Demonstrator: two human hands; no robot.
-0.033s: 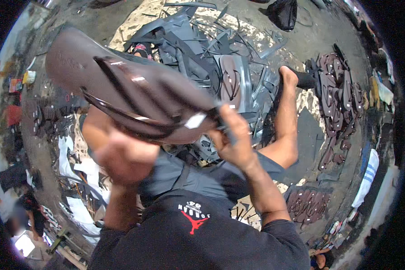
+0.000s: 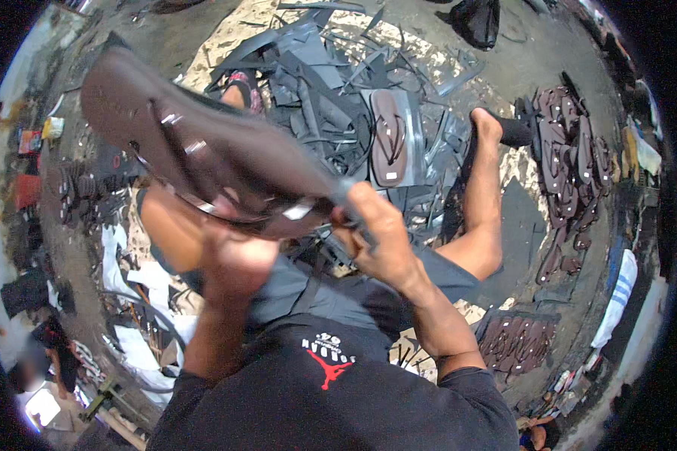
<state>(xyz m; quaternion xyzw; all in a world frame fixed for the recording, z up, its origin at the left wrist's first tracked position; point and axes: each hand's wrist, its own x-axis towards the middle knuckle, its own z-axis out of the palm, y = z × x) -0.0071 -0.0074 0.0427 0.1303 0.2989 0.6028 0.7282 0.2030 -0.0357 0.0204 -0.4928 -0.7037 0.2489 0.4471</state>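
A large brown flip-flop (image 2: 226, 161) was held up in front of the person's lap, tilted, with its toe end toward the upper left and its heel end at the right hand (image 2: 376, 237). The fingers of that hand were closed around the heel edge. The left hand (image 2: 241, 259) was beneath the lower edge of the shoe, blurred and partly covered — whether its fingers gripped anything, I could not tell.

A small white label (image 2: 297, 210) sat on the footbed near the heel, too blurred to read. The glossy dark strap (image 2: 169, 139) caught the light.

Beyond it, a second brown flip-flop (image 2: 387, 139) lay on a grey sheet (image 2: 414, 135) and carried its own white label (image 2: 393, 175) at the heel, its print too small to make out. Around these spread a heap of dark scraps (image 2: 316, 94) on the floor.

To the right lay a cluster of brown flip-flops (image 2: 560, 154), several dotted with white labels, and lower down a row of flip-flops (image 2: 517, 342) packed side by side. The person's black shirt (image 2: 278, 406) bore white lettering (image 2: 327, 346) — upside down from this view — beside a red emblem (image 2: 327, 368) of a figure with limbs spread.
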